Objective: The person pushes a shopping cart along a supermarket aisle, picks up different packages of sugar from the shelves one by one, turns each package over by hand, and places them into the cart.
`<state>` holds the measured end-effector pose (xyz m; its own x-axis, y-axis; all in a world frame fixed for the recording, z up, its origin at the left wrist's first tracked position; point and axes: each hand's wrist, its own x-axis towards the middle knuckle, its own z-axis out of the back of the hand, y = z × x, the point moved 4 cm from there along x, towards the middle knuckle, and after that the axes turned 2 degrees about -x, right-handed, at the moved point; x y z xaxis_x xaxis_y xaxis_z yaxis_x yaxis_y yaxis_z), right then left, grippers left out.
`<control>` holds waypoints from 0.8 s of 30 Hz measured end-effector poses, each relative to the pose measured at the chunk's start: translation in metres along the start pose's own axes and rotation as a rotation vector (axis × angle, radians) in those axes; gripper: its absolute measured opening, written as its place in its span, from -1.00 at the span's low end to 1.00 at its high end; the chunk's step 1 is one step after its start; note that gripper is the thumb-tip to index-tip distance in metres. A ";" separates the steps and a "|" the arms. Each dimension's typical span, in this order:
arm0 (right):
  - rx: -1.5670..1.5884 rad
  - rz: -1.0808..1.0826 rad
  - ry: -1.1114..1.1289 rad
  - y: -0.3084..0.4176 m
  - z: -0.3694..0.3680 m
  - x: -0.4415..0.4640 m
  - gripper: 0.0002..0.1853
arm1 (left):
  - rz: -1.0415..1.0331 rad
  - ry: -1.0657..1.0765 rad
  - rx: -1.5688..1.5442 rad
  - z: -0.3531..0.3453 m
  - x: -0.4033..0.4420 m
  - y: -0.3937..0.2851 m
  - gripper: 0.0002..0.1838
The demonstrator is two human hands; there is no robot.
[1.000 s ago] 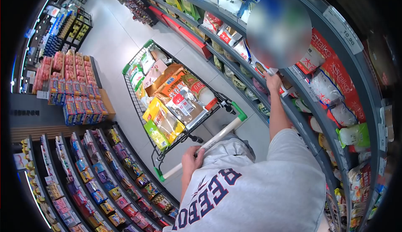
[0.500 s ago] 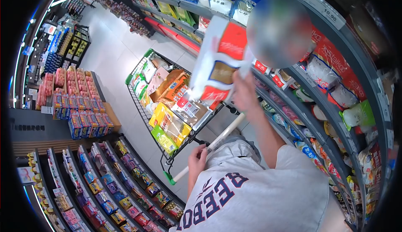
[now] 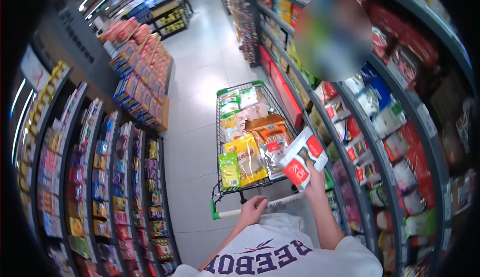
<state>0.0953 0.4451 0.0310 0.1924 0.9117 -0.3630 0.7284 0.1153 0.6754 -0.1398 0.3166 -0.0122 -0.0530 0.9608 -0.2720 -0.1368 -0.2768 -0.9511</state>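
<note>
My right hand (image 3: 315, 181) grips the lower edge of a white and red bag of sugar (image 3: 311, 148), which has a small window showing brown contents. The bag is tilted above the near right corner of the shopping cart (image 3: 218, 142). Curled fingers of my left hand (image 3: 254, 208) rest over the pale cart handle (image 3: 229, 213). Inside the cart lie a yellow packet (image 3: 246, 153), a green packet (image 3: 229, 169), an orange-brown package (image 3: 272, 133) and a clear packet with a red label (image 3: 273, 158). More packets fill the far end.
Shelves of bagged goods (image 3: 360, 149) rise close on my right, with a red panel (image 3: 281, 87) low beside the cart. Curved racks of small packets (image 3: 100, 177) stand on the left. A display of stacked boxes (image 3: 137, 97) borders the tiled aisle (image 3: 192, 97).
My right hand has lowered the bag of sugar from in front of the shelves to the cart's near right corner. The view has turned toward the aisle; my left hand stays at the handle.
</note>
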 end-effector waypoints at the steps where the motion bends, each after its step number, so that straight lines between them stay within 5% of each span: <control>1: -0.160 -0.046 0.096 0.002 -0.011 -0.008 -0.46 | 0.010 0.025 -0.035 0.001 0.002 -0.001 -0.64; 4: -0.661 -0.076 0.320 0.004 -0.020 -0.035 -0.44 | 0.010 0.173 -0.196 0.010 0.000 -0.009 -0.50; 7: -0.318 -0.057 0.229 -0.009 -0.035 -0.052 -0.46 | 0.316 0.273 -1.008 0.016 -0.017 -0.026 -0.37; 9: -0.252 -0.083 0.071 -0.038 -0.028 -0.059 -0.47 | 0.276 0.301 -1.049 0.027 -0.024 -0.025 -0.28; 11: -0.428 -0.129 0.276 -0.059 -0.026 -0.080 -0.52 | 0.281 0.298 -1.122 0.037 -0.032 -0.029 -0.25; 13: -0.651 -0.394 0.478 -0.069 -0.023 -0.109 -0.50 | 0.298 0.323 -1.259 0.039 -0.042 -0.018 -0.31; 19: -0.732 -0.447 0.420 -0.111 0.012 -0.161 -0.45 | 0.306 0.164 -1.027 0.053 -0.085 0.018 -0.48; 22: -0.848 -0.782 0.374 -0.091 0.000 -0.208 -0.43 | 0.361 0.074 -1.095 0.061 -0.100 0.025 -0.46; 24: -0.910 -0.794 0.396 -0.094 0.011 -0.213 -0.44 | 0.357 0.028 -0.972 0.066 -0.109 0.019 -0.42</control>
<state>-0.0068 0.2360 0.0382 -0.4115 0.5046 -0.7589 -0.1909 0.7665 0.6132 -0.2018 0.2055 0.0086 0.0908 0.8281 -0.5531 0.7407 -0.4275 -0.5184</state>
